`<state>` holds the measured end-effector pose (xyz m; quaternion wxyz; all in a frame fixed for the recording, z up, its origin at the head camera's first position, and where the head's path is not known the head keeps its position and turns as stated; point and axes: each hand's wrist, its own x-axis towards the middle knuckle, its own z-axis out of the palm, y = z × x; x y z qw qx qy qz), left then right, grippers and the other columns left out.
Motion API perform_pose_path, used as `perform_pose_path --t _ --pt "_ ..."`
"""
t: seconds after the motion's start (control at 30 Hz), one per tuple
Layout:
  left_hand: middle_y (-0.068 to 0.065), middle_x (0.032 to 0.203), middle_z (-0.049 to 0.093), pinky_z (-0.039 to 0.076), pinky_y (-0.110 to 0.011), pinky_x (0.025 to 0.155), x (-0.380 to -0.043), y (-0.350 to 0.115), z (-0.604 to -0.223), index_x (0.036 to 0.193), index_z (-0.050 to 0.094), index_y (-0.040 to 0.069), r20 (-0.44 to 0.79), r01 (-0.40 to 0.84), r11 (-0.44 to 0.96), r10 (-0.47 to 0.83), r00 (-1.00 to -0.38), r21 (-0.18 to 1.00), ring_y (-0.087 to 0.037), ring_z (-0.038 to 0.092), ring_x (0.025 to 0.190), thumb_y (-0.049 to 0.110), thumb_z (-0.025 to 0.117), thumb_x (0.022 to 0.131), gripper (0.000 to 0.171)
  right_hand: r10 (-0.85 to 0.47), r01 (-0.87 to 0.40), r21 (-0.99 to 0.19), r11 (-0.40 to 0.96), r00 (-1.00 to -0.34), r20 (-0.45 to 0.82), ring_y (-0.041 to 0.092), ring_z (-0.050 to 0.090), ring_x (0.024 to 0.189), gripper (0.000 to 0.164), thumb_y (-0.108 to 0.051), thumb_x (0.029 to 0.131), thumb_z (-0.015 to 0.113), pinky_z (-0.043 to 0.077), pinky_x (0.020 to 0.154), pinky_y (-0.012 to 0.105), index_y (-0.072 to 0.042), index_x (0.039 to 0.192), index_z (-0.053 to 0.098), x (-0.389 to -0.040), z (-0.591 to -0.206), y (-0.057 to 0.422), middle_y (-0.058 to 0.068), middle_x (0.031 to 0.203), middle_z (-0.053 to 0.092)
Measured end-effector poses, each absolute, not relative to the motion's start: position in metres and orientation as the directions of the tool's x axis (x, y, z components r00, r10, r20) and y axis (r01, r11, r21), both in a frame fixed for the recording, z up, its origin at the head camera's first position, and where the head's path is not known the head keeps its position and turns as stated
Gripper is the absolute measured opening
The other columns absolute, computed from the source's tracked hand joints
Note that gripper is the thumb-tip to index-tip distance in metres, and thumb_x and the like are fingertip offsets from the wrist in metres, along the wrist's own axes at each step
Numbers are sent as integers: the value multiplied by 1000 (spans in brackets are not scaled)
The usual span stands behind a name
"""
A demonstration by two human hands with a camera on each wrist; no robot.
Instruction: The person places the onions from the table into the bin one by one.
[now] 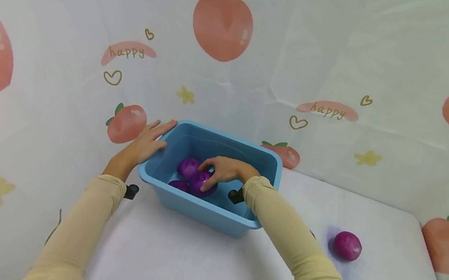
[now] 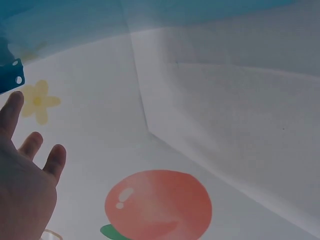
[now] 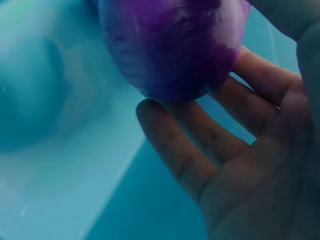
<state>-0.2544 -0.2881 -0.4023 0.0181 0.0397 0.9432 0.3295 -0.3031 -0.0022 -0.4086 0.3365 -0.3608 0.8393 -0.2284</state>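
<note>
A light blue plastic bin stands on the white-covered table. Inside, toward its left end, lie purple onions: one at the back, one at the front partly hidden by the wall, and one under my right hand. My right hand reaches down into the bin and holds that purple onion between thumb and fingers. In the right wrist view, the fingers curve around the onion. My left hand rests on the bin's left rim, its fingers extended and spread.
On the table to the right lies another purple onion. A small purple edge peeks out beside the right sleeve, mostly hidden. Behind the bin rises a white cloth backdrop printed with peaches, flowers and hearts.
</note>
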Motion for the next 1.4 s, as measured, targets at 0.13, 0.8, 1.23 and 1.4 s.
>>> perform_pose_path --t 0.13,0.8,1.23,1.4 --pt "-1 172 21 14 -82 115 -254 -289 -401 162 19 42 -14 62 779 91 -996 624 -38 1 161 27 43 93 74 -751 -469 -592 655 -491 -442 22 52 133 68 -40 81 83 46 115 43 -19 142 59 -303 -411 -3 2 143 59" --pt "-2 172 21 24 -75 118 -256 -292 -403 163 24 33 55 155 731 159 -986 665 -41 16 159 20 44 92 75 -723 -435 -578 690 -384 -574 24 48 140 68 -36 83 82 46 116 43 -19 144 56 -300 -419 -8 4 150 54" --pt "11 171 20 17 -77 119 -256 -290 -398 161 28 35 46 164 821 166 -985 547 -41 10 160 23 40 94 69 -699 -326 -618 715 -319 -641 22 50 141 72 -32 88 77 49 113 42 -9 149 48 -301 -422 -7 8 156 50" --pt "8 172 21 16 -77 119 -254 -289 -398 161 27 34 44 171 847 172 -984 503 -41 11 160 24 40 95 69 -712 -402 -589 701 -355 -606 23 50 142 71 -35 89 75 52 111 40 -10 149 49 -302 -418 -6 7 154 53"
